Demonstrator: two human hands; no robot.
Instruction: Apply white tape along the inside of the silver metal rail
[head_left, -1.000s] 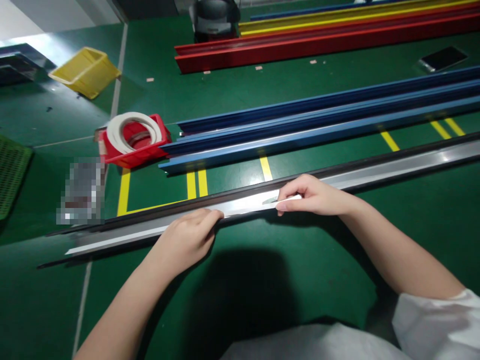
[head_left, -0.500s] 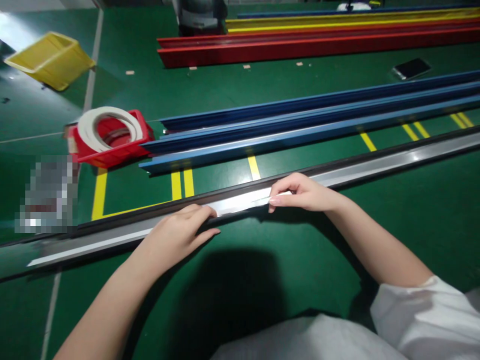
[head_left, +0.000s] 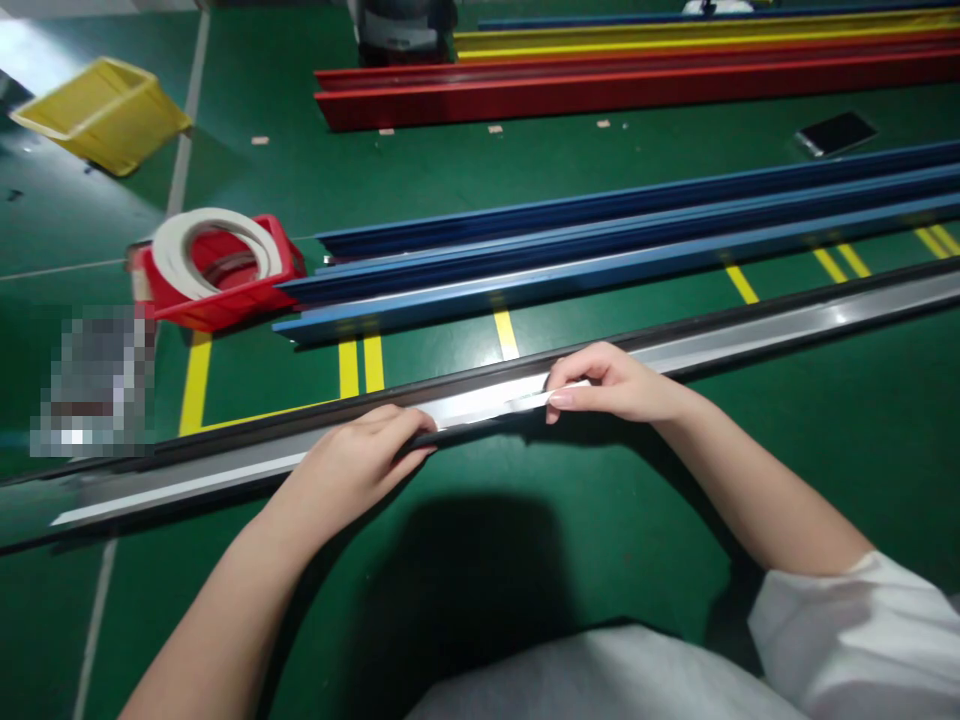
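A long dark metal channel [head_left: 720, 348] with a silvery inner face lies slantwise across the green surface before me. A narrow white tape strip [head_left: 187, 488] runs along its near side at the left. My left hand [head_left: 379, 445] is closed over the channel's near edge, fingertips on the inside and thumb on the outside. Farther right, my right hand [head_left: 600, 385] pinches the white strip between thumb and fingers, just above the near edge. Between the hands the strip spans a short stretch of the channel; the left hand and wrist cover another part.
Blue channels [head_left: 480, 295] lie just beyond, with red channels [head_left: 525, 97] and yellow channels [head_left: 600, 43] farther back. White tape rolls [head_left: 176, 255] rest in a red bin [head_left: 289, 245]. A yellow bin [head_left: 135, 125] stands back left, a phone [head_left: 836, 133] back right.
My left thumb has come up against the channel's near edge. My right hand has shifted slightly right, still pinching the strip. The whole view has shifted a little.
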